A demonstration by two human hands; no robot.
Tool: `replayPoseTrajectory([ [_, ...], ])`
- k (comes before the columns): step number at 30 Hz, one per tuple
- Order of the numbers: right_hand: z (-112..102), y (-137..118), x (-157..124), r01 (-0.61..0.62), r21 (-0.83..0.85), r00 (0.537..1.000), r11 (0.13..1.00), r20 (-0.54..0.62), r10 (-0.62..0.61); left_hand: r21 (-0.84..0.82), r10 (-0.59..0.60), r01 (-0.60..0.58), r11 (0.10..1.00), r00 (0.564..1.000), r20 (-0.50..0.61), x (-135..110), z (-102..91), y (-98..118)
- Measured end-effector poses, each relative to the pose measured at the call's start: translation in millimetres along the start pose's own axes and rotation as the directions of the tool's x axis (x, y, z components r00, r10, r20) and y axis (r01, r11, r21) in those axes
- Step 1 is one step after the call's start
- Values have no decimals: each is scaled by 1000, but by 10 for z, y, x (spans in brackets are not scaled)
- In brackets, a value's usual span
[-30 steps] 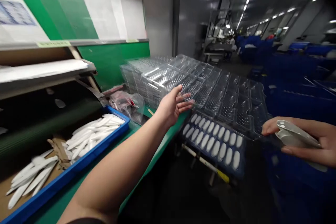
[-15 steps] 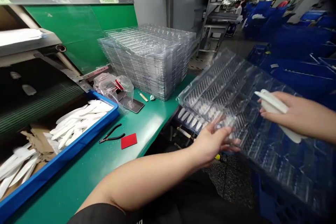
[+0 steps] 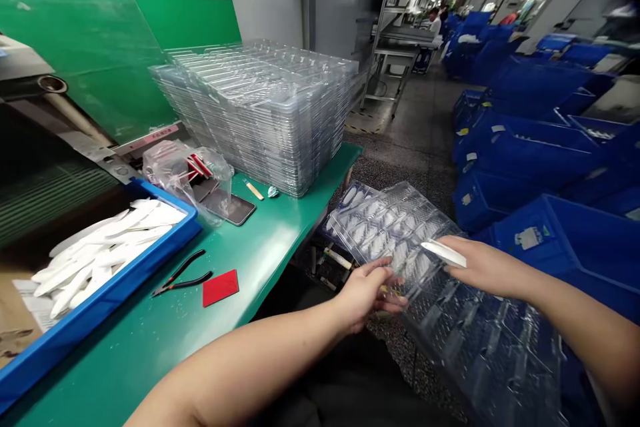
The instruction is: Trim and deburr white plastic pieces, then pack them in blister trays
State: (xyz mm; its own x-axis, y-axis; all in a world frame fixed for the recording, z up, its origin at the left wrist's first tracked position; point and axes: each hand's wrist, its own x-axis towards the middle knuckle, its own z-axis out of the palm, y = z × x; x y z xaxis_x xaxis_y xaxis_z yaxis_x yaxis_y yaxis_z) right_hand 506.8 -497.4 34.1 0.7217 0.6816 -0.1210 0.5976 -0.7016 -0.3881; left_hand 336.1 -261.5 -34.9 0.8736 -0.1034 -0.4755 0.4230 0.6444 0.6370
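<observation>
My left hand [image 3: 373,297] grips the near edge of a clear plastic tray [image 3: 450,327], which is tilted and has rows of moulded slots. The fingers curl round its rim. My right hand [image 3: 480,265] is closed on a long white plastic piece [image 3: 444,253], held over the tray's surface. Whether those fingers also touch the tray is hidden. Below the tray's far end lies a filled tray [image 3: 356,197] with several white pieces in its slots, partly seen through the clear plastic.
A tall stack of clear trays [image 3: 295,140] stands on the green table [image 3: 210,360]. Nearby lie pliers [image 3: 183,273], a red pad [image 3: 221,288], a phone [image 3: 241,210] and a plastic bag [image 3: 170,170]. White pieces fill a blue-rimmed bin [image 3: 107,297] at left. Blue crates [image 3: 580,247] crowd the right.
The clear tray has swung lower and its far end now overlaps the filled tray. Both hands have moved left and down in view, the white piece still in my right hand. The view has shifted.
</observation>
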Motion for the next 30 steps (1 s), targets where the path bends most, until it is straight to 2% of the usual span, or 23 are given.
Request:
replayPoseTrajectory([
  [3, 29, 1, 56, 69, 3, 986, 998, 149, -68, 34, 21, -21, 999, 1000, -10, 78, -68, 117],
  [6, 77, -18, 120, 59, -33, 981, 998, 188, -52, 62, 27, -27, 998, 1000, -11, 123, -113, 179],
  [11, 161, 102, 176, 44, -23, 989, 999, 142, -40, 107, -2, -1, 994, 1000, 24, 174, -157, 270],
  [15, 158, 533, 292, -106, -35, 991, 994, 74, 108, 185, -33, 28, 982, 999, 26, 63, -222, 340],
  [17, 162, 797, 417, -243, -53, 969, 969, 27, 245, 258, -41, 41, 965, 999, -4, -90, -289, 367],
  [19, 217, 1033, 590, -393, -57, 920, 918, -36, 391, 337, -47, 49, 940, 999, -14, -310, -377, 406],
  [22, 431, 1269, 926, -594, -32, 801, 804, -114, 587, 454, -76, 71, 888, 997, -6, -734, -513, 520],
  [24, 637, 1337, 1184, -700, 1, 707, 715, -146, 692, 596, -32, 28, 803, 999, -4, -1052, -591, 631],
  [26, 860, 1342, 1454, -759, 41, 637, 649, -154, 755, 694, 1, 4, 720, 1000, -7, -1373, -673, 736],
  [28, 1074, 1296, 1721, -778, 84, 607, 623, -154, 780, 743, 36, 1, 669, 999, -33, -1680, -794, 792],
  [30, 1269, 1218, 1971, -759, 132, 618, 637, -158, 770, 774, 79, 19, 632, 993, -88, -1963, -983, 762],
])
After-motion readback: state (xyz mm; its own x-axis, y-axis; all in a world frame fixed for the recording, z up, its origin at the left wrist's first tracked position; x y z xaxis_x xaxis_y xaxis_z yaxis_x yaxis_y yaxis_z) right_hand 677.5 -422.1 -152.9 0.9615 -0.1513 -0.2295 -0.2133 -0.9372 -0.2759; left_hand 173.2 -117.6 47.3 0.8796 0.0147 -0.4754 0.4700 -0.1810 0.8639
